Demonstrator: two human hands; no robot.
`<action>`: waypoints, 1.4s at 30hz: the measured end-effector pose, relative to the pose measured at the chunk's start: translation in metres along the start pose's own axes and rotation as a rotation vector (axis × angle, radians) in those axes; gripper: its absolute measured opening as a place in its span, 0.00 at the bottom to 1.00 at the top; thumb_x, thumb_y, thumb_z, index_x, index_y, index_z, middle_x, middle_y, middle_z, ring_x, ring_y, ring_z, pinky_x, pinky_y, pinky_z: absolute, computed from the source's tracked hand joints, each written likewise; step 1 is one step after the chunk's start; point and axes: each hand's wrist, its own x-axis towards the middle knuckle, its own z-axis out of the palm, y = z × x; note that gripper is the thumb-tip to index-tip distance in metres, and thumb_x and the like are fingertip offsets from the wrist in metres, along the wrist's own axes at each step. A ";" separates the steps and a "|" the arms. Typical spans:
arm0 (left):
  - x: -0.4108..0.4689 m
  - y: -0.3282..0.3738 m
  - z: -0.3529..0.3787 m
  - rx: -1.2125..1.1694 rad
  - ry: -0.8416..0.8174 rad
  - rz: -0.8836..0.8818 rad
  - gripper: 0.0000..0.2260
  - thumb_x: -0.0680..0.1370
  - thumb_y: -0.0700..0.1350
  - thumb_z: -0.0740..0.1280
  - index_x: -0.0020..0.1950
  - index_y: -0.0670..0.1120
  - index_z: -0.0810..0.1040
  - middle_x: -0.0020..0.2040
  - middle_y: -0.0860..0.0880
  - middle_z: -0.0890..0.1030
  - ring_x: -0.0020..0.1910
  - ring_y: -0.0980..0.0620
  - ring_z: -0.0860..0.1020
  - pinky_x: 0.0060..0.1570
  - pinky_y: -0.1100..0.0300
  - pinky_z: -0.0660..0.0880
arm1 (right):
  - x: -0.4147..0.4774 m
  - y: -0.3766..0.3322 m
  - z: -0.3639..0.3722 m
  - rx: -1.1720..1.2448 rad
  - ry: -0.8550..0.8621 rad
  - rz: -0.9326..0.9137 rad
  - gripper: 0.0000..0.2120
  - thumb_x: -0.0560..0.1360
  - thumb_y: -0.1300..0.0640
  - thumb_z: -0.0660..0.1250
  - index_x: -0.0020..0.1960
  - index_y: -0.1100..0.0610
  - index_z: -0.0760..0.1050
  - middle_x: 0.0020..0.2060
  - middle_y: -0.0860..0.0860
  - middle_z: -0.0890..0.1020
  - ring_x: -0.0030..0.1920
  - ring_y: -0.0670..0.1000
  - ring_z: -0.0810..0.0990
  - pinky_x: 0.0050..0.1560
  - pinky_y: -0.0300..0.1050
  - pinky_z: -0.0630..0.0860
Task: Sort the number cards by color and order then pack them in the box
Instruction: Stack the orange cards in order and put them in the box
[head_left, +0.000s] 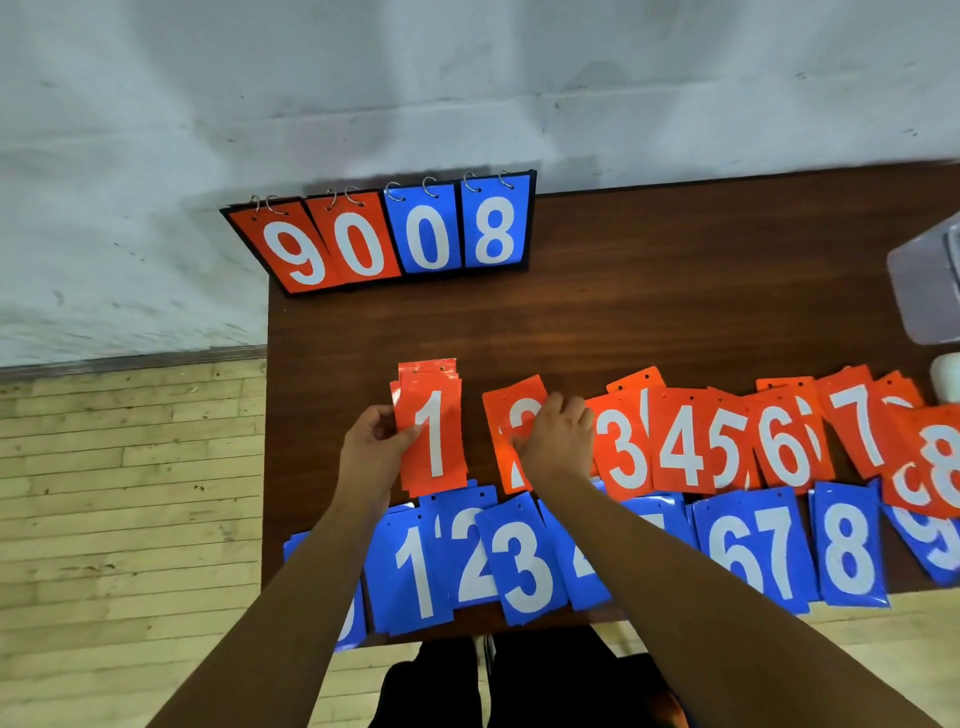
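Red number cards lie in a row across the brown table (623, 322), from the red 3 card (621, 452) to a red 8 card (943, 467) at the right. My left hand (371, 447) grips a stack of red cards with a 1 on top (431, 431). My right hand (558, 436) lies on the red 2 card (511, 410), its fingers curled at the card's edge. Closer to me runs a row of blue number cards (519, 561), from 1 up to 9, overlapping one another.
A flip scoreboard (395, 239) showing red 9 0 and blue 0 8 stands at the table's far left corner. A clear plastic box (927, 280) sits at the right edge, with a white object (945, 376) just below it. Wooden floor lies left of the table.
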 end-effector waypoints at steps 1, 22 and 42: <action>0.000 -0.001 -0.001 -0.015 0.007 -0.003 0.12 0.76 0.45 0.73 0.58 0.50 0.77 0.56 0.50 0.82 0.54 0.49 0.82 0.56 0.44 0.80 | 0.001 -0.005 0.001 0.019 -0.022 0.046 0.33 0.72 0.42 0.71 0.68 0.59 0.64 0.64 0.58 0.71 0.64 0.58 0.70 0.66 0.49 0.68; -0.010 0.026 0.024 -0.136 -0.141 0.004 0.13 0.75 0.44 0.73 0.59 0.48 0.78 0.54 0.49 0.85 0.51 0.49 0.85 0.50 0.45 0.82 | 0.009 0.008 -0.062 0.940 -0.296 -0.010 0.17 0.78 0.50 0.68 0.65 0.51 0.73 0.53 0.43 0.80 0.50 0.45 0.81 0.42 0.34 0.76; -0.019 0.025 0.070 -0.056 -0.126 -0.027 0.10 0.75 0.47 0.74 0.55 0.50 0.80 0.53 0.50 0.85 0.50 0.49 0.85 0.51 0.46 0.82 | -0.015 0.106 -0.029 0.107 -0.114 -0.282 0.20 0.83 0.55 0.56 0.73 0.57 0.67 0.71 0.52 0.71 0.71 0.51 0.68 0.70 0.42 0.65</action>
